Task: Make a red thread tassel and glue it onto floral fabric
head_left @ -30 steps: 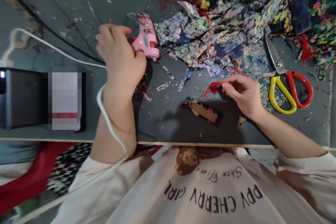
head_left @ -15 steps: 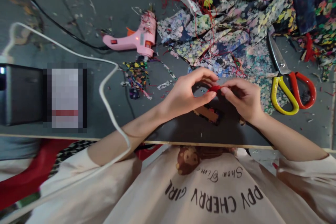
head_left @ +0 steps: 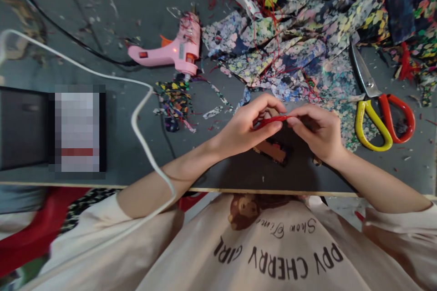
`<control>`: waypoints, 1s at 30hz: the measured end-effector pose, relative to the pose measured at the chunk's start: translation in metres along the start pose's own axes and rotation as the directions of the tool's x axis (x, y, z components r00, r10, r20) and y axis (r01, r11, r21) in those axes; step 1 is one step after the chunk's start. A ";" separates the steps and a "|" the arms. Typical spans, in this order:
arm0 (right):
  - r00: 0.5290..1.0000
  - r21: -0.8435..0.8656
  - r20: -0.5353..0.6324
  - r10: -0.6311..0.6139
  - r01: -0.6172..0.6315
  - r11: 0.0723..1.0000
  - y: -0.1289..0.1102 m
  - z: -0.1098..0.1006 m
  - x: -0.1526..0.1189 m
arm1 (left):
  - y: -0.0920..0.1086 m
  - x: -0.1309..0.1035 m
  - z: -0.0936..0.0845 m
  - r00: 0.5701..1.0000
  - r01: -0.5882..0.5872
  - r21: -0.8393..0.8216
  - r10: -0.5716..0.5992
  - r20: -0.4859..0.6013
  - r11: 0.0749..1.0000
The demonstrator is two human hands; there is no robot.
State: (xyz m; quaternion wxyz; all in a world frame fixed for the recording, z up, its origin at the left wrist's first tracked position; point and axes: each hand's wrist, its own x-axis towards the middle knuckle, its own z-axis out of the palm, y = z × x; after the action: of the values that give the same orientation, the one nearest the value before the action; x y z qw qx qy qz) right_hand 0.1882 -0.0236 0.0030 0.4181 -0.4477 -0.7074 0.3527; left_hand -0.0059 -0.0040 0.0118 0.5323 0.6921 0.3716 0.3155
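A bundle of red thread point(head_left: 271, 121) stretches between my two hands, low over the front of the table. My left hand point(head_left: 241, 122) has its thumb and curled fingers closed around the bundle. At the bundle's right end, my right hand point(head_left: 317, 129) pinches it between thumb and forefinger. Beneath my hands lies a brown strip with a dark patterned edge point(head_left: 271, 151), partly covered by my left hand. A small brownish piece point(head_left: 317, 161) shows just under my right wrist.
A pink glue gun point(head_left: 174, 50) with a lit orange light lies beyond my left hand, near fabric scraps point(head_left: 174, 102). Floral fabric point(head_left: 273, 54) heaps behind my hands. Scissors point(head_left: 382, 109) rest at right. A white cable point(head_left: 136, 116) crosses my left forearm; a blurred-out device point(head_left: 78, 129) stands left.
The red thread, bunched near my left fingertips before, now shows as a longer strand along my left thumb. My right hand keeps its pinch. The view has shifted slightly.
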 end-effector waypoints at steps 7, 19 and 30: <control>0.999 -0.017 -0.025 -0.043 0.043 0.999 -0.001 0.002 0.002 | -0.001 -0.002 0.000 0.999 -0.012 0.087 0.016 -0.044 0.996; 0.999 -0.031 0.009 -0.034 0.034 0.999 -0.003 0.002 0.003 | -0.003 -0.002 0.000 0.985 -0.116 0.128 0.131 -0.115 0.985; 0.999 -0.024 0.032 -0.011 0.012 1.000 -0.004 0.000 0.003 | -0.001 -0.002 0.000 0.986 -0.102 0.156 0.121 -0.114 0.982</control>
State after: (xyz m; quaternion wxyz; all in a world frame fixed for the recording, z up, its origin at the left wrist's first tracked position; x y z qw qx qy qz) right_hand 0.1858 -0.0221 0.0071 0.4035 -0.4428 -0.7207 0.3488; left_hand -0.0076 -0.0055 0.0106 0.4364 0.7292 0.3868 0.3581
